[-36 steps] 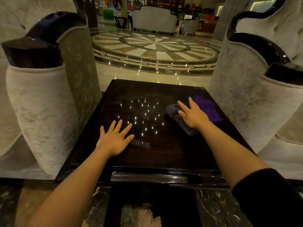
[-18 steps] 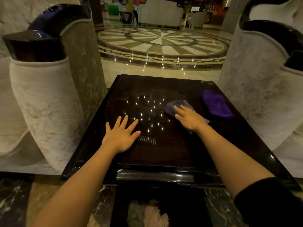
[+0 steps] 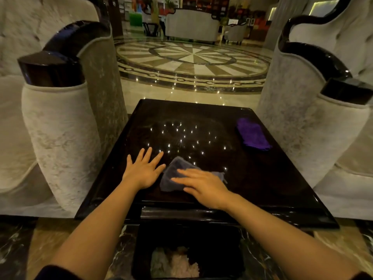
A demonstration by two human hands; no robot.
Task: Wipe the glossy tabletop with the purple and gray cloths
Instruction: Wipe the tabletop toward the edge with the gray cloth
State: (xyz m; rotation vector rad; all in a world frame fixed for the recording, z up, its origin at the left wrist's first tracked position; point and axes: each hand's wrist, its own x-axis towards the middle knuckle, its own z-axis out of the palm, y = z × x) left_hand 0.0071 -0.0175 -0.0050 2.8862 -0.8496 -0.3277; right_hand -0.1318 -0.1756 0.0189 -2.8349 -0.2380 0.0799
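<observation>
A dark glossy tabletop [image 3: 262, 178] fills the middle of the head view, with small light reflections on it. My right hand [image 3: 203, 186] lies flat on the gray cloth [image 3: 171, 174] near the table's front middle, pressing it down. Flat on the table just left of that cloth rests my left hand [image 3: 143, 170], fingers spread and holding nothing. The purple cloth [image 3: 252, 134] lies by itself near the far right edge, well away from both hands.
A pale upholstered armchair [image 3: 60, 128] stands tight against the table's left side, another armchair [image 3: 302, 118] against the right. Below the front edge sits a black bin [image 3: 141, 249] with rags in it. Polished patterned floor [image 3: 191, 61] lies beyond.
My right hand slid the gray cloth from the right, beside the purple cloth, toward the front left, next to my left hand. The purple cloth stayed put.
</observation>
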